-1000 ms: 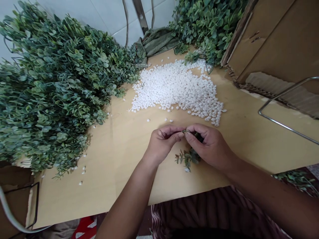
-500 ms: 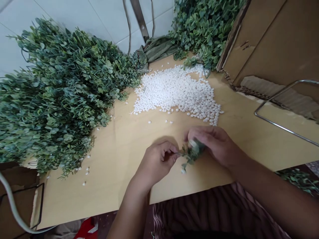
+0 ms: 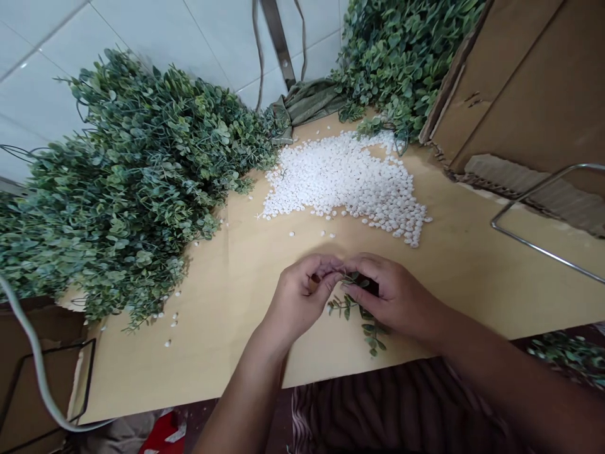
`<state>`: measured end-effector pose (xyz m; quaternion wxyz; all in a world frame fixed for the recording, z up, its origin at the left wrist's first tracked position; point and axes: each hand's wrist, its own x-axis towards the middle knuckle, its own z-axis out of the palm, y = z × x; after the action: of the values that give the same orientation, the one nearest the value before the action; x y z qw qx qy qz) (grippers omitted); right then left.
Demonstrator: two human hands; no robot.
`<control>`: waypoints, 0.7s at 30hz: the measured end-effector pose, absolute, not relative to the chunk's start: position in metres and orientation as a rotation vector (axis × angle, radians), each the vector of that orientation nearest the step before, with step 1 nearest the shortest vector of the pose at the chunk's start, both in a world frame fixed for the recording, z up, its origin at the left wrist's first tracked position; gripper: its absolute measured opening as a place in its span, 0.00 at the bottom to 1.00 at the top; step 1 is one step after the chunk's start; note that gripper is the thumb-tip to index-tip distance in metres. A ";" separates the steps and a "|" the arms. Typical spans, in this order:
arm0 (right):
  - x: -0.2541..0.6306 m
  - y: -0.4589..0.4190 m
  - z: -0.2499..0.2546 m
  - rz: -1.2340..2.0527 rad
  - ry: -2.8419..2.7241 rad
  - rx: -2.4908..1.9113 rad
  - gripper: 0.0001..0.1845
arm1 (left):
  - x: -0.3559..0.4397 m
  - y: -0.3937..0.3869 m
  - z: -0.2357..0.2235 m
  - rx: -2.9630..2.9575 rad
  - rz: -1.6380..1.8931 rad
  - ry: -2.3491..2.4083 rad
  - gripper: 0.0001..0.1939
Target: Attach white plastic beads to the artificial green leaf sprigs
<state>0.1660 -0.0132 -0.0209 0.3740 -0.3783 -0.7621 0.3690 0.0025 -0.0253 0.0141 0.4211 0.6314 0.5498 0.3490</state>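
Note:
Over the front middle of the board, my left hand [image 3: 302, 293] and my right hand [image 3: 387, 290] meet at the fingertips. Between them is a sprig of artificial greenery [image 3: 372, 331], its small-leaved stems hanging below my right hand. My left thumb and fingers pinch at the sprig's end; the exact spot is hidden by the fingertips. My right hand is closed around the leafy part, thumb in front. Just beyond my hands spreads a pile of small white plastic pieces [image 3: 345, 183], with a few strays on its near side.
A large heap of artificial greenery [image 3: 142, 189] fills the left side, and another bunch [image 3: 406, 57] stands at the back right. A cardboard box [image 3: 515, 88] and a bent metal rod [image 3: 543, 244] are on the right. A pale cable [image 3: 35, 366] curves at the lower left.
My right hand has come in against my left fingertips with the sprig, which now hangs lower and shows clearly. The whole view has shifted slightly.

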 end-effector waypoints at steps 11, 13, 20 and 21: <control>0.168 -0.012 -0.015 0.980 -1.920 -1.054 0.14 | -0.047 0.028 -0.010 1.710 0.998 1.958 0.09; 0.168 -0.012 -0.014 0.974 -1.916 -1.069 0.16 | -0.052 0.034 -0.014 1.802 0.893 1.985 0.09; 0.169 -0.010 -0.010 0.955 -1.852 -1.017 0.15 | -0.038 0.028 -0.014 1.610 0.988 1.861 0.06; 0.169 -0.010 -0.010 0.955 -1.836 -1.023 0.14 | -0.035 0.024 -0.013 1.503 1.026 1.779 0.06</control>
<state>0.1685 -0.0101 -0.0100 0.4045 -0.4053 -0.7274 0.3783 -0.0345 0.0236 -0.0128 0.2941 0.5645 0.6681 0.3853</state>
